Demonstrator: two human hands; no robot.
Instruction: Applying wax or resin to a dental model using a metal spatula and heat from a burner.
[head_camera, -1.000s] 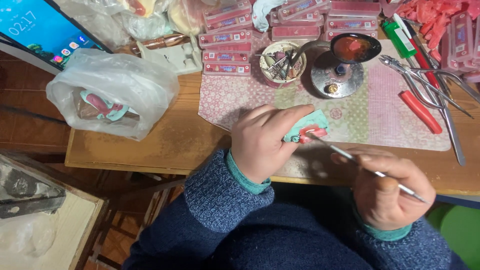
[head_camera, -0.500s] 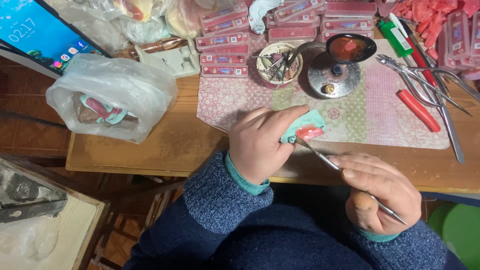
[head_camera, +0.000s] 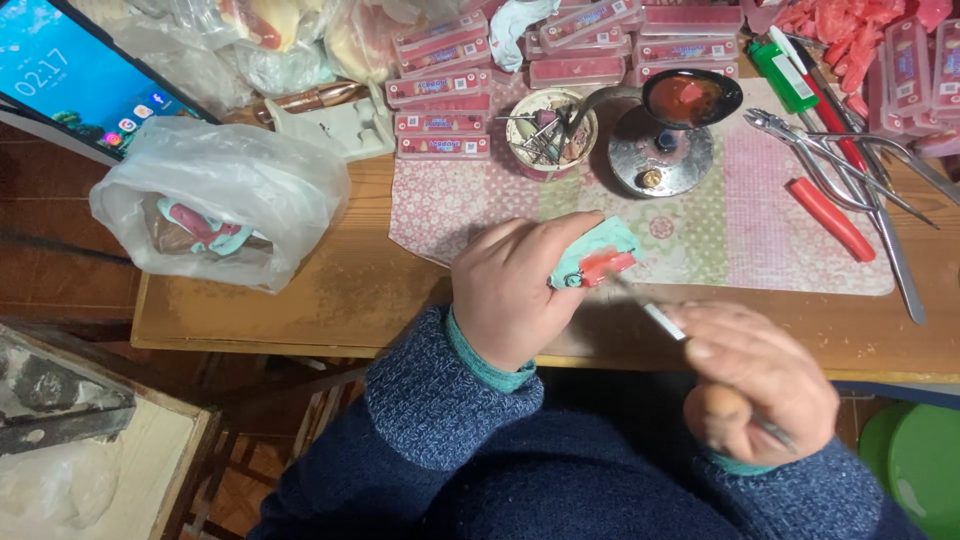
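My left hand (head_camera: 515, 290) is clenched around a small teal plaster model bearing pink wax (head_camera: 597, 258), held just above the near edge of the wooden table (head_camera: 300, 300). My right hand (head_camera: 760, 380) grasps a slim metal wax-carving tool (head_camera: 662, 320), tip touching the pink part. Judgement: brace both hands close together and use light, short strokes.

A pink floral mat (head_camera: 720, 240) lies by red-handled pliers (head_camera: 830, 215), a green marker (head_camera: 783, 75) and a teal-and-red mould (head_camera: 598, 258).
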